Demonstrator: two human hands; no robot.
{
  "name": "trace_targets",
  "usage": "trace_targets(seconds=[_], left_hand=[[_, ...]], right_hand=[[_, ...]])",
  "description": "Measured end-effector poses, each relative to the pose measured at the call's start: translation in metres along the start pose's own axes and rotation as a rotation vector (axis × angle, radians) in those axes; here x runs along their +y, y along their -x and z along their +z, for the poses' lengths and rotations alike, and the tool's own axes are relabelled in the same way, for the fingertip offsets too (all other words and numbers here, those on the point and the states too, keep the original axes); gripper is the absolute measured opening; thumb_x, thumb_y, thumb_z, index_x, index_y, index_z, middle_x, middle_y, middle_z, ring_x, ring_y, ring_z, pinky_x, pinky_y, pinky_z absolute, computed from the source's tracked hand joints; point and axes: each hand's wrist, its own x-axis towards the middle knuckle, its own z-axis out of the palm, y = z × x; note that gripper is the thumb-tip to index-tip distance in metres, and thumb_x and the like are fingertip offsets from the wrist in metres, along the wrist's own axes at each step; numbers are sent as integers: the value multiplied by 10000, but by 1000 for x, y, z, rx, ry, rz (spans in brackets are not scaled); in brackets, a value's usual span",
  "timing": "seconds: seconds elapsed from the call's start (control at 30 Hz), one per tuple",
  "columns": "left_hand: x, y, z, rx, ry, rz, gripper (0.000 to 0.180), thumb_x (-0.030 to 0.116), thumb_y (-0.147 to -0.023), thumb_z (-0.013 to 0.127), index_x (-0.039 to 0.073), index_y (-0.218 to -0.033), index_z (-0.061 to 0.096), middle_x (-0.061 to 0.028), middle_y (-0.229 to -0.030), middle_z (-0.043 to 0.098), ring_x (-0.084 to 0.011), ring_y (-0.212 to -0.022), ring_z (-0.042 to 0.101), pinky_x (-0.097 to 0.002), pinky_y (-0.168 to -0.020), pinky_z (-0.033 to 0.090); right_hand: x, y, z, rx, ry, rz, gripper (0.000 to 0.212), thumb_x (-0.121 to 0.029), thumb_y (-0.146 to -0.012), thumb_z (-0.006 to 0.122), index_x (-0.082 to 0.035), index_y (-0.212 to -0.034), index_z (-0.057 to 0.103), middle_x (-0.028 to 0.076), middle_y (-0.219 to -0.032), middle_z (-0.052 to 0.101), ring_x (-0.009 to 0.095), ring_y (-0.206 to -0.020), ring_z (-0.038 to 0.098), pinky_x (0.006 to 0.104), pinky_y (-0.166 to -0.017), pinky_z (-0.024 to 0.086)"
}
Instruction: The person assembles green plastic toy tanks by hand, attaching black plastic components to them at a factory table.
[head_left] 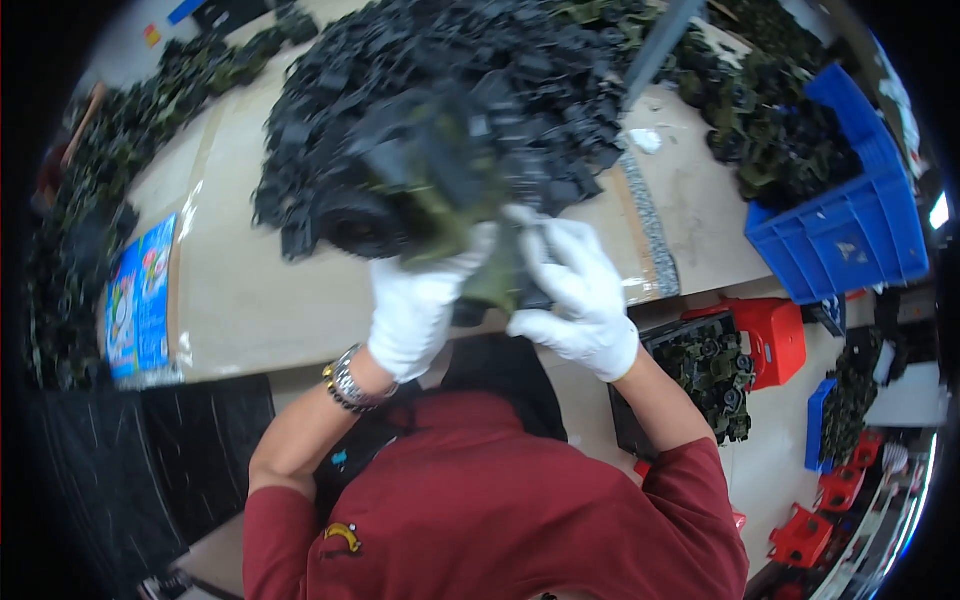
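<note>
A camouflage-green toy truck with a thick black wheel is held up over the near edge of the table, blurred by motion. My left hand, in a white glove, grips its lower left side behind the wheel. My right hand, gloved too, has its fingers curled round the truck's right end, with the thumb low. A dark piece shows between that thumb and the fingers, too blurred to name. Behind the truck lies a big heap of dark grey plastic parts.
A blue crate stands at the table's right, beside piled green toy trucks. More trucks line the left edge. A blue printed sheet lies at the near left. Below right are a red stool and a tray of green toys.
</note>
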Motion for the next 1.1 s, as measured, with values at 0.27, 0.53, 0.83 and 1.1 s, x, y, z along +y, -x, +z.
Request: trace_targets(seconds=[0.27,0.53,0.83,1.1], left_hand=[[58,-30,21,236,1084,-673,568,574,-1010,511,77,-1275,580,-64,-1207,632,-210,-1096,624,-384,-937,520],[45,-8,40,216,701,-493,555,574,-1040,435,92,-1276,574,-82,-1234,610,-206,-1128,593,-374,-973,486],[8,-69,-87,453,778,-603,521,541,-980,586,128,-1297,555,-103,-1193,638,-266,-1155,615,-480,-990,508],[-36,-141,-323,1308,437,-136,769,516,-932,671,62,-1498,416,-167,-1517,434,-316,-1391,436,-409,-1210,296]], right_hand=[[-30,-51,-4,407,-18,-113,892,-541,-599,832,-28,-1276,559,207,-1356,526,403,-1147,530,535,-974,412],[-4,-70,2,576,-61,-229,598,-422,-664,795,-40,-1093,627,124,-1088,642,313,-909,598,462,-829,493],[133,-50,-73,814,100,290,274,-85,-847,694,-21,-1110,653,153,-1142,686,283,-1058,658,367,-920,510],[364,-118,-171,667,-413,951,540,-452,-914,688,-93,-1315,643,112,-1101,703,223,-901,652,366,-848,513]])
